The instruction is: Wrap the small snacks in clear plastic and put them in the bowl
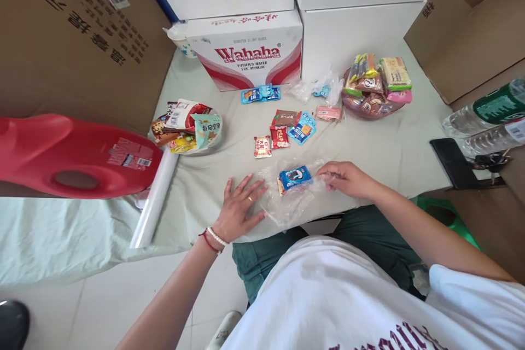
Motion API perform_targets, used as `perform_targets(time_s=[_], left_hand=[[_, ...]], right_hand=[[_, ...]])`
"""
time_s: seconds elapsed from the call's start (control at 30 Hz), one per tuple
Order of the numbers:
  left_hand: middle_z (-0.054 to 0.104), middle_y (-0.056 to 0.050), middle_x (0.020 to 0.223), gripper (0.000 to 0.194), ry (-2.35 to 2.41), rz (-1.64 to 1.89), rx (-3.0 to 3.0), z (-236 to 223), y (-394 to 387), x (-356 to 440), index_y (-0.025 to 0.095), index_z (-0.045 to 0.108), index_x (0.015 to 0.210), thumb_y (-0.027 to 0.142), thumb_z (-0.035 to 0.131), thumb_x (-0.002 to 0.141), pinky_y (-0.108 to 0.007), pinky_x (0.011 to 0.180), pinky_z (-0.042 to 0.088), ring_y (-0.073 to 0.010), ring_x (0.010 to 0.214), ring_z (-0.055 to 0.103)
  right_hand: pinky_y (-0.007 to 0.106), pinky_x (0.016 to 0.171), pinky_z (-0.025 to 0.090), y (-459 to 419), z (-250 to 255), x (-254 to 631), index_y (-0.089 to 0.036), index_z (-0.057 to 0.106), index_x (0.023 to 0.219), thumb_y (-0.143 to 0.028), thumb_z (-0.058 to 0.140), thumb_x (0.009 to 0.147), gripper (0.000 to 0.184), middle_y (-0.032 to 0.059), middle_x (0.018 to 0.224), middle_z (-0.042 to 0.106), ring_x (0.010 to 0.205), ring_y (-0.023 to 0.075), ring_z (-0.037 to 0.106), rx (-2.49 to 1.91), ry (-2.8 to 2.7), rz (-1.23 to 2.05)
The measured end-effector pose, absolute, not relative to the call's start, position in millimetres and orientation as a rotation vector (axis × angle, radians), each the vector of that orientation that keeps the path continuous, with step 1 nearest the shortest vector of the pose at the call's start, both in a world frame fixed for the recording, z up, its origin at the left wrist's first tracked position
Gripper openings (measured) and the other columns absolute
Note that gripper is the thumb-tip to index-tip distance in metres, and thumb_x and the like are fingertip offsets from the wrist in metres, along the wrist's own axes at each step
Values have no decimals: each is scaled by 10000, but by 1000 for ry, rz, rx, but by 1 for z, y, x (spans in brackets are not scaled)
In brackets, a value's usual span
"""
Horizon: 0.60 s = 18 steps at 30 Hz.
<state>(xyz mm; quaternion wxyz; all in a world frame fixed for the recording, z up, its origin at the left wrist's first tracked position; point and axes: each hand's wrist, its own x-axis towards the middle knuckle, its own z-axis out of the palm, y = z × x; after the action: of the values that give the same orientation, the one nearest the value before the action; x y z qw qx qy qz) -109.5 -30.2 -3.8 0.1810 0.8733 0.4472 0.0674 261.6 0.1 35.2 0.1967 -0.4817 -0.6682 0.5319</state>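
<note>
Carton point(254, 60) behind loose packets point(280, 137); left hand point(241, 209) spread, right hand point(345, 179) pinching clear bag point(289, 209)

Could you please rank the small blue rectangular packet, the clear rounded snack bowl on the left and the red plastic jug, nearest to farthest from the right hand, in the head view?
1. Small blue rectangular packet: just left of the right hand, on crinkled clear plastic.
2. Clear rounded snack bowl: farther left.
3. Red plastic jug: at the view's left edge.

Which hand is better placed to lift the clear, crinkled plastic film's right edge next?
Probably the right hand: its bent fingers are at that edge. The left hand lies spread, palm down, at the film's opposite side.
</note>
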Motion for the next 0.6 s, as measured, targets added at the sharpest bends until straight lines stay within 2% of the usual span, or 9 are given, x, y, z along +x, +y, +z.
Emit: perform_targets(time_s=[0.07, 0.1, 0.17, 0.27, 0.37, 0.47, 0.53, 0.6], left_hand=[[661, -54, 1450, 405, 1357, 306, 2419, -5, -21, -101, 336, 704, 1289, 488, 548, 948, -649, 1276, 21, -313, 1549, 355], [715, -38, 1366, 329, 1404, 378, 2376, -6, -15, -96, 325, 757, 1146, 471, 517, 974, -631, 1282, 37, -297, 1523, 400], [783, -25, 1184, 369, 1539, 541, 2238, -10, -5, -87, 287, 762, 880, 431, 448, 1012, -595, 1288, 110, -268, 1452, 490], [780, -55, 1059, 364, 1809, 718, 1994, -20, 9, -77, 253, 694, 725, 422, 490, 974, -588, 1253, 241, -294, 1385, 535], [717, -112, 1143, 224, 2009, 780, 1888, -30, 16, -74, 237, 687, 752, 389, 585, 880, -597, 1224, 300, -351, 1409, 486], [657, -144, 1213, 195, 2039, 846, 1862, -35, 17, -74, 219, 703, 941, 331, 570, 853, -559, 1215, 339, -348, 1420, 463], [641, -140, 1259, 298, 1989, 899, 1840, -35, 15, -74, 212, 671, 1100, 297, 548, 842, -523, 1216, 354, -322, 1417, 468], [616, -137, 1349, 451, 1933, 925, 1823, -32, 14, -71, 205, 594, 1279, 298, 542, 841, -501, 1216, 357, -302, 1414, 477]], right_hand=[[257, 614, 544, 12, 30, 258, -172, 690, 988, -506, 592, 938, 352, -2, 694, 660, 615, 144, 643, -1459, -1616, 1676], [242, 574, 523, 17, 27, 256, -176, 676, 958, -511, 614, 917, 343, -10, 678, 653, 577, 134, 624, -1499, -1514, 1730], [232, 541, 503, 23, 22, 255, -183, 647, 904, -494, 639, 895, 311, 10, 762, 693, 569, 123, 620, -1566, -1396, 1766], [235, 571, 499, 29, 24, 262, -185, 636, 858, -435, 570, 941, 271, 28, 804, 712, 611, 132, 632, -1745, -1544, 1634], [265, 691, 495, 38, 37, 272, -181, 702, 947, -344, 529, 973, 239, 51, 859, 734, 759, 179, 662, -1970, -2054, 1118], [325, 849, 488, 56, 53, 269, -175, 731, 1134, -349, 505, 1009, 311, 118, 1100, 730, 995, 249, 660, -2007, -2357, 589], [360, 967, 465, 72, 57, 255, -165, 704, 1248, -361, 500, 1025, 360, 143, 1219, 697, 1132, 280, 622, -1889, -2461, 488], [384, 1051, 429, 89, 53, 233, -151, 653, 1345, -361, 555, 1008, 409, 158, 1312, 662, 1223, 296, 581, -1747, -2544, 551]])
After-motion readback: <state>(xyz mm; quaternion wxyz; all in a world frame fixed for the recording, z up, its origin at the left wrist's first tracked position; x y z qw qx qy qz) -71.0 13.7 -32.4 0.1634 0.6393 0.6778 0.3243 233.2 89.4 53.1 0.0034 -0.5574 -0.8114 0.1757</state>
